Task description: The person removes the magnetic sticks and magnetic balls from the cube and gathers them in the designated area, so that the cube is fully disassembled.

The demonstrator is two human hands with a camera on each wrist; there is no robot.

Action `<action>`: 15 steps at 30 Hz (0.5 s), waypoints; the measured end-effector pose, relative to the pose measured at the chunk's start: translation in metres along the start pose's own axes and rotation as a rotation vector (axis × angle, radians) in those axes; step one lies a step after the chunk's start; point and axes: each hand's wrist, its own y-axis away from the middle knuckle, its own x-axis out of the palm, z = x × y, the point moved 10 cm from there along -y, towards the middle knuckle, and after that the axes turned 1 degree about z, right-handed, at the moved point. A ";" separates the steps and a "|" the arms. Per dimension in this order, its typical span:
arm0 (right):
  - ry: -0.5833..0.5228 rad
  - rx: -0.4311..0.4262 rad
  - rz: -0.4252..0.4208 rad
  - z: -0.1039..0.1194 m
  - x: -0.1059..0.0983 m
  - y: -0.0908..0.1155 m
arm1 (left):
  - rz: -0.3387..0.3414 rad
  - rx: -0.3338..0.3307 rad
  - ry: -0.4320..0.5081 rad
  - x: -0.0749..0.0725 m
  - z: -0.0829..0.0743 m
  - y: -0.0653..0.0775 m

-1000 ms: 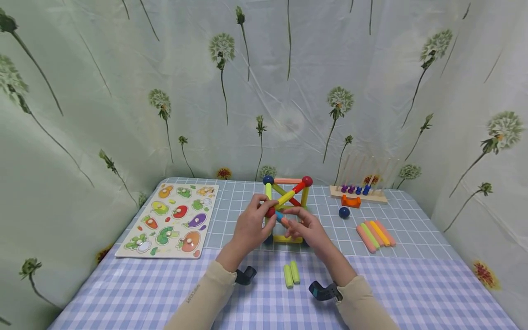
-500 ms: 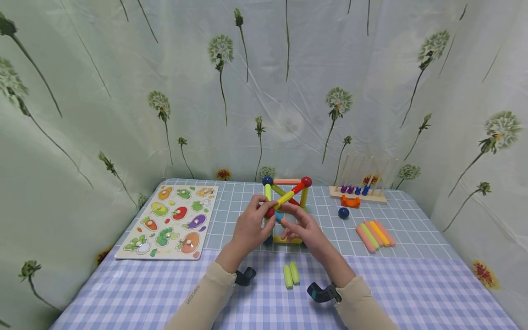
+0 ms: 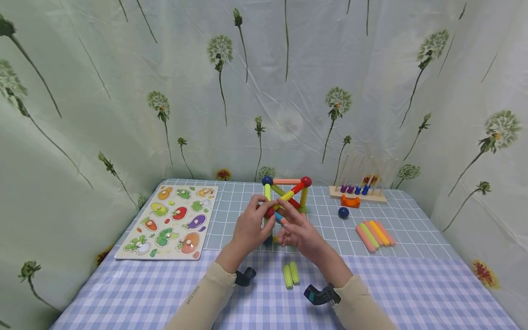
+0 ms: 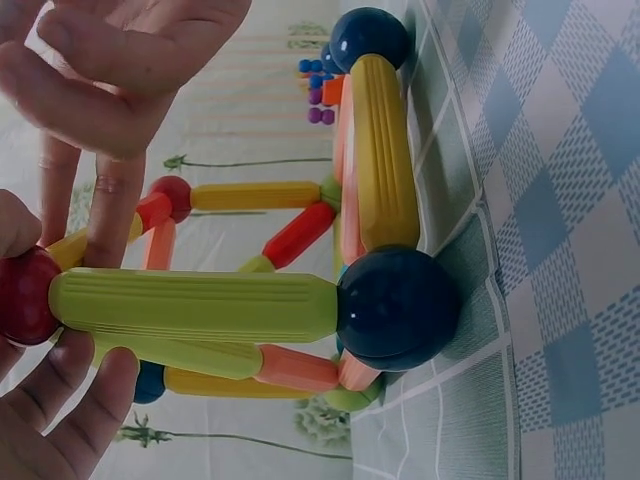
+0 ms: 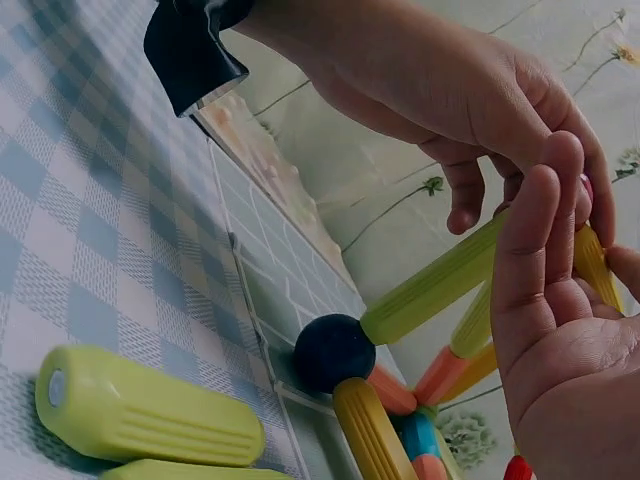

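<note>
A frame of magnetic sticks and balls stands at the table's middle. At its near upper corner my left hand (image 3: 250, 222) holds a red ball (image 4: 25, 295) between thumb and fingers. From that ball a green stick (image 4: 195, 305) runs down to a dark blue ball (image 4: 395, 308). A yellow stick (image 3: 285, 198) and a red stick (image 3: 298, 188) slope up to another red ball (image 3: 306, 182). My right hand (image 3: 305, 236) touches the yellow stick with extended fingers; its other fingers are loosely bent. Beside its thumb a blue stick (image 3: 279, 217) points down and right from the held ball.
Two green sticks (image 3: 290, 275) lie in front of the frame. To the right are several coloured sticks (image 3: 375, 235), a loose blue ball (image 3: 343, 212), an orange piece (image 3: 349, 201) and a pegged bead stand (image 3: 358, 194). A vegetable puzzle board (image 3: 167, 222) lies left.
My right hand has shifted left and inward, and its fingertips have gone from beside the blue stick up to the yellow stick. My left hand stays on the red ball.
</note>
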 end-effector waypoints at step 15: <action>-0.220 -0.033 0.023 0.006 0.002 0.002 | 0.000 0.011 0.019 -0.001 -0.004 -0.001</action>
